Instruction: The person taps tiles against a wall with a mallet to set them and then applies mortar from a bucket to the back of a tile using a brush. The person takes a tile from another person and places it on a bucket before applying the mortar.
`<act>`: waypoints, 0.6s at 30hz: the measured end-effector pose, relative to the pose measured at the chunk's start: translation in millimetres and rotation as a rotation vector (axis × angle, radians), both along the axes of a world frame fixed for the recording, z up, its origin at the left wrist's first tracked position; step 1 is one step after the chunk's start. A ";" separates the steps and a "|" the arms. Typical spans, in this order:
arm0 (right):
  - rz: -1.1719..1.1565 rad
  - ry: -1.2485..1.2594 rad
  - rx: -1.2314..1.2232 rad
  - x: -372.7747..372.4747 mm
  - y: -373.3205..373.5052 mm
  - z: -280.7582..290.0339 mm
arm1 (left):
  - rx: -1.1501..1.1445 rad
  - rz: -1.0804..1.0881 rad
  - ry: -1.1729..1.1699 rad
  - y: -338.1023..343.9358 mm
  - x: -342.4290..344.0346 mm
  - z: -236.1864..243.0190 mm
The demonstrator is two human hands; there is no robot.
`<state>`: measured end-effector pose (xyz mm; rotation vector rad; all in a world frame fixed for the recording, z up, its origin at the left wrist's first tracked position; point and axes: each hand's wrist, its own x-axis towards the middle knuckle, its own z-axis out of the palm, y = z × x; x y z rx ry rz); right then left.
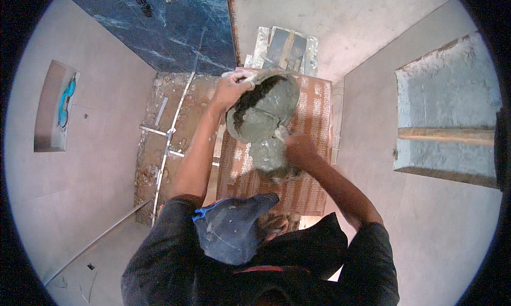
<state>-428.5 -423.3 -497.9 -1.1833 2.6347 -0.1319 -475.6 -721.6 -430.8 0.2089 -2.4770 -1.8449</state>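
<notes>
A shallow pan (230, 126) of wet grey mortar is tilted over a large reddish-brown tile (314, 162) with a ribbed, white-streaked surface. My left hand (234, 89) grips the pan's far left rim. At its near right side is my right hand (299, 147), fingers curled, with mortar on the thumb; whatever it grips is hidden. Grey mortar (266, 156) spills over the pan's near edge and lies in a heap on the tile, below and left of my right hand.
Left of the tile, white pipes (169, 138) cross rough, dug-out ground. Stacked tile pieces (287, 48) lie beyond it. Dark blue marbled tiles (170, 24) cover the far left wall. A niche (50, 106) holds a turquoise object (66, 102). On the right is a recessed opening (447, 106).
</notes>
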 end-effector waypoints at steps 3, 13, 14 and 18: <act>-0.045 0.056 -0.036 -18.8 5.5 67.1 | 0.031 0.001 -0.051 9.8 2.0 12.7; -0.168 -0.172 0.029 -56.3 -17.3 48.0 | 0.251 -0.036 -0.011 12.5 -11.0 -26.0; -0.150 -0.214 0.033 -61.2 -14.1 48.1 | 0.280 -0.074 -0.038 13.2 -11.7 -23.5; -0.061 -0.369 -0.066 -72.7 0.8 28.6 | 0.288 -0.148 -0.041 8.7 -14.3 -24.0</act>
